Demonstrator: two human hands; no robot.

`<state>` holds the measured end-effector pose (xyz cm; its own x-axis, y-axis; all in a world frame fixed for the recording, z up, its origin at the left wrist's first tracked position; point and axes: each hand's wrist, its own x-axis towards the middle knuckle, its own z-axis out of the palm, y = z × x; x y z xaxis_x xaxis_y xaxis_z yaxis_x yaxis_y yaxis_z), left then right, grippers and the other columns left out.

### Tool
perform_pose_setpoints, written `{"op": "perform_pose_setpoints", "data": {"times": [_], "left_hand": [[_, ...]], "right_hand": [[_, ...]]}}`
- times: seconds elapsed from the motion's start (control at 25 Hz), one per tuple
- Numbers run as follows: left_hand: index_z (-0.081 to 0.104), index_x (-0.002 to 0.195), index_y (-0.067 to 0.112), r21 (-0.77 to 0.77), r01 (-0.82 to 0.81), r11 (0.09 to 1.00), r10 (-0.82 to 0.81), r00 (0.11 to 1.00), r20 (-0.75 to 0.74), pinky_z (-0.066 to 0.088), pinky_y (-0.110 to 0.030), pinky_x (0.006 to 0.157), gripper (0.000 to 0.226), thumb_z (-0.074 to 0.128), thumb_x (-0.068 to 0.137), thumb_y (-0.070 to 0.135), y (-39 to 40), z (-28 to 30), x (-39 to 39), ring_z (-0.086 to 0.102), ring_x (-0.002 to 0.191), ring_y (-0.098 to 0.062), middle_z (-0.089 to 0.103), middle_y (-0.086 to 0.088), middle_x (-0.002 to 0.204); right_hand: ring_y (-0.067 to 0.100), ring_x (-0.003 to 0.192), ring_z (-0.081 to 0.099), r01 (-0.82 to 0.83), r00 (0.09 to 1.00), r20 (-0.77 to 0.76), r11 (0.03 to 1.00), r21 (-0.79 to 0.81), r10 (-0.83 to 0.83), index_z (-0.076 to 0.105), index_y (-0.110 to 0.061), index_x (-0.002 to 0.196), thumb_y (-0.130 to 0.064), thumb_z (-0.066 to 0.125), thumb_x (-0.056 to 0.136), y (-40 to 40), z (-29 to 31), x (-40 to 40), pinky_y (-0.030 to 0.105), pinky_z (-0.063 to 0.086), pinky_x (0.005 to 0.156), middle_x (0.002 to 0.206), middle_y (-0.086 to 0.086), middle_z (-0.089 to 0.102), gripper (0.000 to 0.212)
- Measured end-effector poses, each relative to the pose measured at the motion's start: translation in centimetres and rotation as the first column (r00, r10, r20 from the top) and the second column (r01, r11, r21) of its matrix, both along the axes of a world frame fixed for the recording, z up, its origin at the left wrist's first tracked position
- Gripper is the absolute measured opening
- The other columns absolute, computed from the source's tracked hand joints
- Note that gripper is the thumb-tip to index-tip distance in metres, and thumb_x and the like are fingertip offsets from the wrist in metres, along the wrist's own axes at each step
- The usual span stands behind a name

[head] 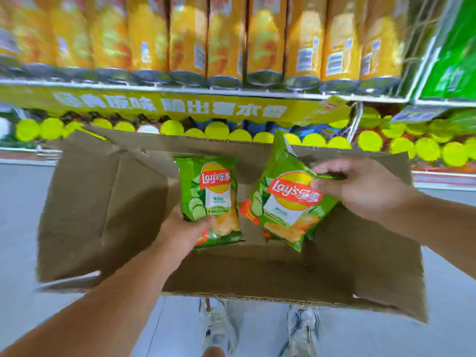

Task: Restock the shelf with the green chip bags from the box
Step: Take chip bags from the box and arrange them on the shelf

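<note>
You've got both hands over the open box (257, 274), left hand (185, 228) gripping one green chip bag (208, 199) btm edge, right hand (358, 186) pinching another bag (286, 202) w/ fingertips, so that loose pinch could slip mid-lift to the shelf (180, 91).

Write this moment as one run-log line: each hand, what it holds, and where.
left hand: grips left green chip bag | right hand: pinches right green chip bag | place: over open cardboard box | shelf: not yet reached

Each hand (189, 228) (360, 186) grips 1 green bag (208, 191) (288, 202) over box (103, 207).
</note>
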<state>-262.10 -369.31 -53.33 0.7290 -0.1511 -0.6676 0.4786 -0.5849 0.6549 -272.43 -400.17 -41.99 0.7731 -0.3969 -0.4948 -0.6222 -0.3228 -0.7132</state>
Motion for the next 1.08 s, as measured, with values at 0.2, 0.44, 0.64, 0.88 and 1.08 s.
{"op": "perform_pose_setpoints", "data": {"times": [0.2,0.44,0.64,0.88,1.08], "left_hand": [[0.064,0.117,0.031,-0.064,-0.039,0.997,0.047,0.990,0.131,0.048,-0.010,0.065,0.041,0.083,0.081,0.024,1.9,15.3,-2.6,0.067,0.080,0.009,0.073,0.013,0.099],[0.064,0.118,0.029,-0.124,-0.078,0.989,0.111,0.952,0.285,0.053,-0.021,0.073,0.042,0.082,0.082,0.020,3.1,33.9,-8.0,0.070,0.087,-0.003,0.076,0.012,0.095],[0.064,0.110,0.028,-0.189,-0.091,0.978,0.161,0.904,0.395,0.048,-0.008,0.058,0.035,0.081,0.082,0.015,3.7,45.9,-10.1,0.068,0.076,0.004,0.073,0.024,0.088],[0.067,0.113,0.032,-0.284,-0.054,0.957,0.183,0.874,0.451,0.057,-0.030,0.079,0.040,0.086,0.078,0.028,4.0,55.5,-7.1,0.073,0.091,-0.011,0.077,0.009,0.098],[0.065,0.110,0.036,-0.337,-0.014,0.942,0.206,0.814,0.543,0.052,-0.017,0.066,0.038,0.084,0.079,0.024,5.1,62.7,-0.5,0.071,0.080,0.003,0.076,0.018,0.090]], "right_hand": [[-0.009,0.071,0.062,-0.094,0.992,0.089,0.995,0.026,0.091,0.073,-0.028,0.092,-0.023,0.078,0.087,-0.6,15.2,-0.3,0.002,0.039,0.063,0.081,-0.023,0.067,0.008],[0.014,0.095,0.068,-0.263,0.943,0.183,0.960,-0.095,0.277,0.079,-0.022,0.102,-0.028,0.074,0.090,-2.3,33.5,-0.8,0.038,0.053,0.091,0.104,-0.005,0.078,0.014],[-0.002,0.080,0.064,-0.353,0.879,0.283,0.922,-0.156,0.385,0.075,-0.037,0.087,-0.037,0.071,0.090,-3.0,47.1,-1.0,0.019,0.053,0.070,0.083,-0.019,0.076,0.005],[0.009,0.094,0.067,-0.351,0.806,0.424,0.910,-0.218,0.413,0.076,-0.023,0.092,-0.026,0.068,0.095,-2.0,58.8,0.4,0.033,0.049,0.093,0.104,-0.002,0.077,0.009],[0.010,0.096,0.068,-0.304,0.785,0.473,0.914,-0.269,0.401,0.076,-0.016,0.098,-0.027,0.068,0.095,-0.5,64.8,4.2,0.032,0.049,0.094,0.106,-0.001,0.077,0.014]]}}
